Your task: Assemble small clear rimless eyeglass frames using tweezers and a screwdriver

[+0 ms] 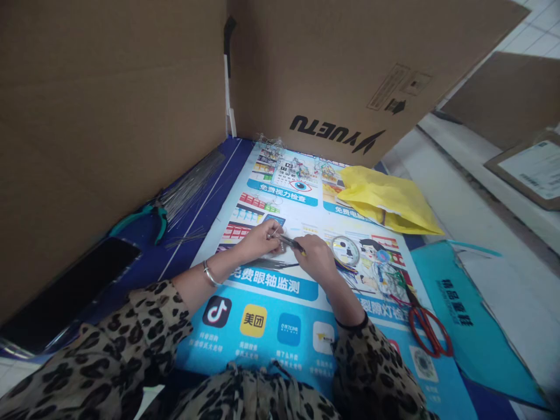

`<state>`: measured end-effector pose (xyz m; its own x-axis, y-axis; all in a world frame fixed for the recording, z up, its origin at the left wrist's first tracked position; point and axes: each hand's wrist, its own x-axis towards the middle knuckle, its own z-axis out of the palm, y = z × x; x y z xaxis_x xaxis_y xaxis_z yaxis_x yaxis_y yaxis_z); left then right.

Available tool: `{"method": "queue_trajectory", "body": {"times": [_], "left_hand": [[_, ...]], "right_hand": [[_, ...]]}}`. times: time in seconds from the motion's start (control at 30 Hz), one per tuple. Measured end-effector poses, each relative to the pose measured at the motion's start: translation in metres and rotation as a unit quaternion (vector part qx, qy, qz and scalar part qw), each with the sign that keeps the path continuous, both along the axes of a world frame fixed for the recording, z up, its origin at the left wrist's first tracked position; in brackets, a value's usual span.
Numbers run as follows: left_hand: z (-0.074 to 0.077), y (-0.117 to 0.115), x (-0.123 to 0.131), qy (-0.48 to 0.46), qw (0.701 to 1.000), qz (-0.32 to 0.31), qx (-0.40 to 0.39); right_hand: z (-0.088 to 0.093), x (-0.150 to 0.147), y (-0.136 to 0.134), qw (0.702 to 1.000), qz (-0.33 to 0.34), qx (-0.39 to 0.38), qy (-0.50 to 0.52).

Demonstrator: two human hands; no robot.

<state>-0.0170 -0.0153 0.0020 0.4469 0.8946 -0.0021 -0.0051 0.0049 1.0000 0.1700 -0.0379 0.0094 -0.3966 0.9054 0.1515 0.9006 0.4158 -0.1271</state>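
Observation:
Over the middle of the printed poster, my right hand [315,256] is closed around a pair of pliers [290,241] with dark metal jaws and a bit of yellow at the grip. The jaws point left and reach the fingertips of my left hand [265,238]. Those fingers are pinched together on a thin wire piece with tiny light bits, too small to make out fully. Dark thin strands [275,264] lie on the poster just below the hands. To the right of my right hand is a round clear spool [345,251].
Cardboard walls [315,70] stand at the back and left. Red-handled scissors [431,331], a teal folder [472,315] and a yellow bag [394,198] lie right. Left are teal-handled pliers [161,224], straight wires [192,189] and a black phone [79,286]. Wire tangles [301,166] lie behind.

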Motion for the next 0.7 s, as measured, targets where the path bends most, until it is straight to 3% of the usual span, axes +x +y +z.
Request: {"method": "queue_trajectory", "body": {"times": [0.37, 0.6, 0.7], "left_hand": [[0.0000, -0.0006, 0.0011, 0.020, 1.000, 0.008, 0.005], [0.0061, 0.0015, -0.0021, -0.057, 0.996, 0.049, -0.052], [0.0072, 0.0024, -0.0037, -0.085, 0.993, 0.054, -0.061]], "right_hand": [[-0.0018, 0.0003, -0.0002, 1.000, -0.002, 0.001, 0.007], [-0.0061, 0.0014, 0.0028, 0.998, -0.010, -0.005, 0.058], [-0.0058, 0.0013, 0.0033, 0.991, -0.036, -0.018, 0.129]]}}
